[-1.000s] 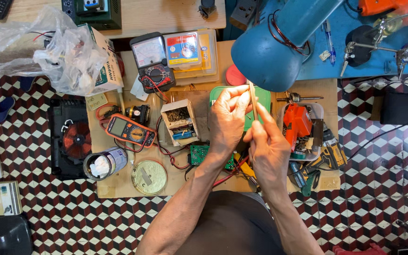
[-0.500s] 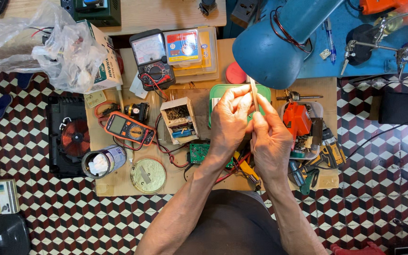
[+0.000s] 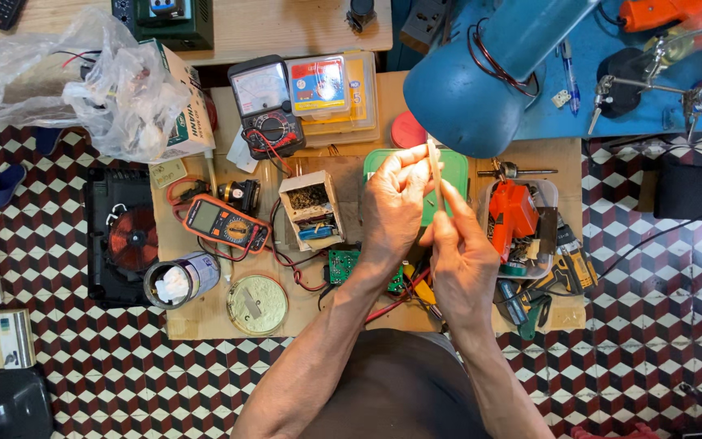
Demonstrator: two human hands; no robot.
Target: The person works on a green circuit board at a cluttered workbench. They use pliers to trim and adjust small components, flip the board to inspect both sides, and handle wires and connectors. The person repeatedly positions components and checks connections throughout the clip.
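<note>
Two hands meet over the middle of the tabletop, both pinching one thin pale stick: left hand closed on its upper part, right hand closed lower down, the stick upright above a green tray and at 6 o'clock from the blue lamp shade. Step looks like close fingertip work on the stick; any further move calls for steady grip. Orange meter lies at 9 o'clock, untouched.
</note>
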